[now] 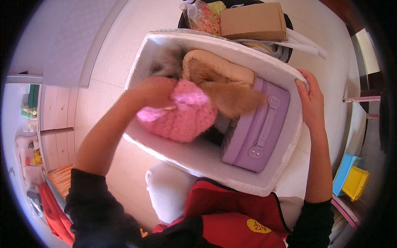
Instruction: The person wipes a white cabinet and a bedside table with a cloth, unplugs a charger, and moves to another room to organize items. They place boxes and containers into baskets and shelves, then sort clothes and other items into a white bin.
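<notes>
Held in my left hand [159, 92] is a fluffy pink knitted item [187, 119], above the left part of a white foam box [280, 178]. My right hand [311, 97] grips the box's right rim, thumb inside. A lilac zippered case [271, 124] with a carrying handle lies at the right end inside. Beside the case is a tan plush item [223, 66] with a blurred brown furry part [237, 99]. Past my left hand, a blurred grey furry thing [167, 62] rests against the far left wall. The pink item hides part of the box's floor.
Behind the foam box, a black tub [288, 23] holds a cardboard box [252, 21], a clear plastic bag [203, 18] and white tubes [305, 43]. Pale drawers [57, 107] stand at left. At right are a yellow plastic container [355, 183] and a blue box [342, 173].
</notes>
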`<state>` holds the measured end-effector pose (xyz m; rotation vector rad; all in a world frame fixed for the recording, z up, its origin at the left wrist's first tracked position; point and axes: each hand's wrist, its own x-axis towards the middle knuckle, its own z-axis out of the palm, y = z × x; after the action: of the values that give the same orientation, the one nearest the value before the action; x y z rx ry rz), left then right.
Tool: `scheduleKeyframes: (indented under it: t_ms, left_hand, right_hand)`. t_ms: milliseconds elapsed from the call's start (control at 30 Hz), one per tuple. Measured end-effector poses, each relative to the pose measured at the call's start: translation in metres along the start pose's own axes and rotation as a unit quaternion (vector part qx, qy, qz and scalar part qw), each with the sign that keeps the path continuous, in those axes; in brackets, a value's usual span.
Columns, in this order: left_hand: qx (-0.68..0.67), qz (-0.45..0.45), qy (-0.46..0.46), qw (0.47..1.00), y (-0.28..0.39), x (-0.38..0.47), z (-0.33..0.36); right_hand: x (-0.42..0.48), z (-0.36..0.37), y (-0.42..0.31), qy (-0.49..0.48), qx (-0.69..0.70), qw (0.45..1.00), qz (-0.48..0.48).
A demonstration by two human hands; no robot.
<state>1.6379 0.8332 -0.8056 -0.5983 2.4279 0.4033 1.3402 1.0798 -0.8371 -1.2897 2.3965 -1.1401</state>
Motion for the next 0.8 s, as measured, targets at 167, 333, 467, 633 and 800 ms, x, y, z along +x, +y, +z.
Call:
scheduleKeyframes:
  t_ms: [167, 333, 467, 633, 800]
  left_hand:
    - [0.193, -0.041, 0.087, 0.976, 0.029, 0.061, 0.066]
    - [0.322, 0.171, 0.227, 0.903, 0.063, 0.081, 0.099]
    - [0.182, 0.382, 0.17, 0.89, 0.093, 0.082, 0.146]
    - [0.115, 0.248, -0.026, 0.962, 0.107, 0.11, 0.2]
    - [0.135, 0.212, -0.077, 0.965, 0.114, 0.129, 0.21]
  right_hand:
    - [-0.001, -0.001, 0.0, -0.006, 0.006, 1.0, 0.004]
    - [0.0, 0.001, 0.001, 0.0, 0.011, 1.0, -0.012]
    - [0.0, 0.0, -0.001, -0.007, 0.004, 1.0, 0.013]
    - [-0.001, 0.0, -0.001, -0.001, 0.031, 0.999, -0.01]
    - [-0.001, -0.001, 0.001, -0.002, 0.013, 1.0, 0.0]
